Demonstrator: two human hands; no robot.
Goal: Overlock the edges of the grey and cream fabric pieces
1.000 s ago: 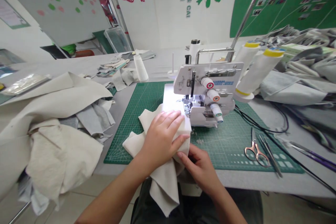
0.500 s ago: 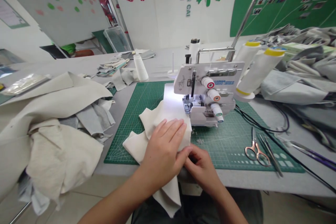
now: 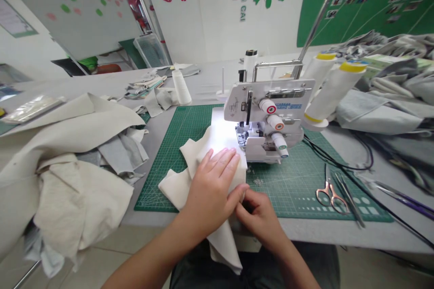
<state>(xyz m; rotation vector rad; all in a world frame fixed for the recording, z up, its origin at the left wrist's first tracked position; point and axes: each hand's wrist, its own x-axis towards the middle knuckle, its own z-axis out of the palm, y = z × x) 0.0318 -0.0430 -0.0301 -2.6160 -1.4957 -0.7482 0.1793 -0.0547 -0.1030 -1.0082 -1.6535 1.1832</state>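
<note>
Cream fabric point(image 3: 200, 149) lies on the green cutting mat point(image 3: 162, 153), its right edge running up to the lit needle area of a white overlock sewing machine point(image 3: 267, 99). My left hand point(image 3: 217, 180) rests flat on the fabric just in front of the machine, fingers stretched out. At the fabric's lower right edge, my right hand point(image 3: 256, 212) has its fingers curled and pinched on the cloth; the fingertips are partly hidden. One end of the fabric hangs over the table's front edge towards my lap.
Copper-handled scissors point(image 3: 330, 194) and tweezers point(image 3: 351, 203) lie on the mat's right side, beside black cables point(image 3: 339, 165). Thread cones point(image 3: 335, 90) stand behind the machine. Cream and grey cloth point(image 3: 77, 158) is heaped at left, more grey cloth point(image 3: 379, 95) at right.
Both hands have moved very slightly on the cloth. The hanging end of the fabric has swung to the right, and the left fingertips sit a little farther towards the machine.
</note>
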